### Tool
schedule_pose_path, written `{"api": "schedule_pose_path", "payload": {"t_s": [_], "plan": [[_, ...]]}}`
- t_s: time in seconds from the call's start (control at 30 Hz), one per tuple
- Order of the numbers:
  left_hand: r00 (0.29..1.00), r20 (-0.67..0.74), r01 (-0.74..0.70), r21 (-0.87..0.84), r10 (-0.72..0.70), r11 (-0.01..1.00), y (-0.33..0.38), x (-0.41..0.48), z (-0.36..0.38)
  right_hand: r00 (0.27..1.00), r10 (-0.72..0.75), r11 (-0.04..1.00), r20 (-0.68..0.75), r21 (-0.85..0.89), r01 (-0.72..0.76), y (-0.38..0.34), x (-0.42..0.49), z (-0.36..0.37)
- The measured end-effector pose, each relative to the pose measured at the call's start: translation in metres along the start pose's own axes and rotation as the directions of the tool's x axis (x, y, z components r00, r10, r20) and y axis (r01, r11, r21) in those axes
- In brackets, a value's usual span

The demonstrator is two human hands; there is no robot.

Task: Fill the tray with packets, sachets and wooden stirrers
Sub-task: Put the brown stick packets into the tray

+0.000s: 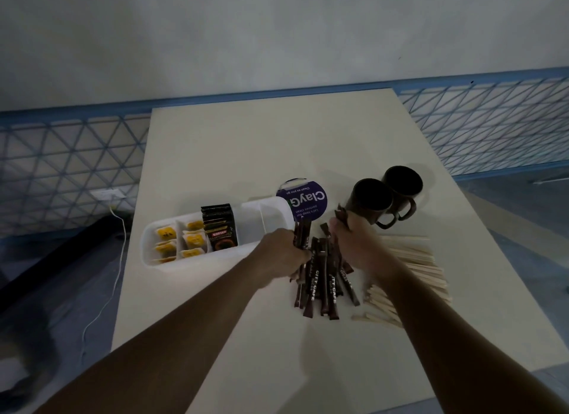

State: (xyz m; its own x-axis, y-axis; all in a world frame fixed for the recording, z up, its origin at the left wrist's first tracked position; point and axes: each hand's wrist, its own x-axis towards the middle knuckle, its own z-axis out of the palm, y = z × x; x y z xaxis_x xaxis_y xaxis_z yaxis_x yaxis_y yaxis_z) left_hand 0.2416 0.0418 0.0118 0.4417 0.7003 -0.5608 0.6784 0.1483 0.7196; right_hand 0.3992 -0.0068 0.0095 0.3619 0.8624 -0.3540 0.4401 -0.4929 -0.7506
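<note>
Sachets are being gathered from the pile off the tray's bare end: one bundle is gripped in the curled fingers of the left hand, and a few more are pinched in the right hand. Next, both bundles would need to be squared and lowered into that bare section. Stirrers, farther from the tray, lie untouched.

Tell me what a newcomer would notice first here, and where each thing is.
Both hands meet mid-table: the left hand and right hand each grip a few dark stick sachets above a pile of them. Left of that lies the white tray, its left end packed with yellow tea packets and black coffee sachets, its right end bare. Pale wooden stirrers fan out under the right forearm, with two dark mugs behind them.
</note>
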Motion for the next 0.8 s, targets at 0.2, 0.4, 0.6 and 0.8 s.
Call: {"api": "schedule_pose_path", "payload": {"t_s": [0.2, 0.4, 0.6, 0.8], "plan": [[0.981, -0.159, -0.110, 0.004, 0.109, 0.994, 0.009, -0.005, -0.037, 0.981, -0.182, 0.983, -0.067, -0.029, 0.180, -0.046, 0.010, 0.019], [0.882, -0.442, -0.121, 0.124, 0.164, 0.985, 0.005, -0.013, -0.076, 0.944, -0.324, 0.946, -0.072, -0.051, 0.321, -0.085, 0.019, 0.047], [0.843, -0.524, -0.053, 0.146, 0.123, 0.988, -0.014, -0.006, -0.090, 0.919, -0.393, 0.915, 0.042, -0.077, 0.395, -0.108, 0.031, 0.074], [0.852, -0.521, 0.006, 0.125, 0.061, 0.992, -0.033, 0.007, -0.091, 0.934, -0.288, 0.923, 0.211, -0.200, 0.330, -0.110, 0.044, 0.088]]}}
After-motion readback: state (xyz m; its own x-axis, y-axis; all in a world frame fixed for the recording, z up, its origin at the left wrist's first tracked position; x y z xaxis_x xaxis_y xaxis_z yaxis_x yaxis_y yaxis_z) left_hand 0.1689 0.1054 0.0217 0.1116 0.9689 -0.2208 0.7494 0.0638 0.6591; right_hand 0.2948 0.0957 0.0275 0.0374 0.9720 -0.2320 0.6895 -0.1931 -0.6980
